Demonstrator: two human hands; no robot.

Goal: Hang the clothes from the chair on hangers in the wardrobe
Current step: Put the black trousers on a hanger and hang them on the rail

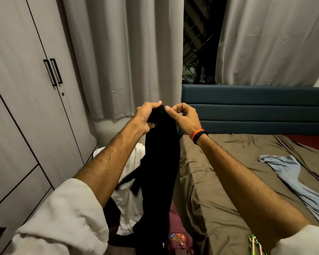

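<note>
Both hands are raised in front of the person, close together at the top of a black garment (160,162). The left hand (148,117) is closed around a bunched top edge of it, carrying the weight. The right hand (182,117) pinches the fabric just beside it with thumb and forefinger, probably to find a seam or shoulder so the piece can be spread for a hanger.

Held high like this, the garment hangs free and untwists by its own weight. It is dull black, limp and thin, falling in a long narrow drape with strap-like strips trailing off its lower left side. What kind of clothing it is I cannot tell.

It hangs above a pile of white cloth (129,196) and maroon cloth (175,218), just off the left edge of the bed (228,181). The wardrobe (26,107) stands shut at the left. Coloured hangers (254,243) lie at the bed's near edge, and a light blue garment (293,173) is spread near its right side.
</note>
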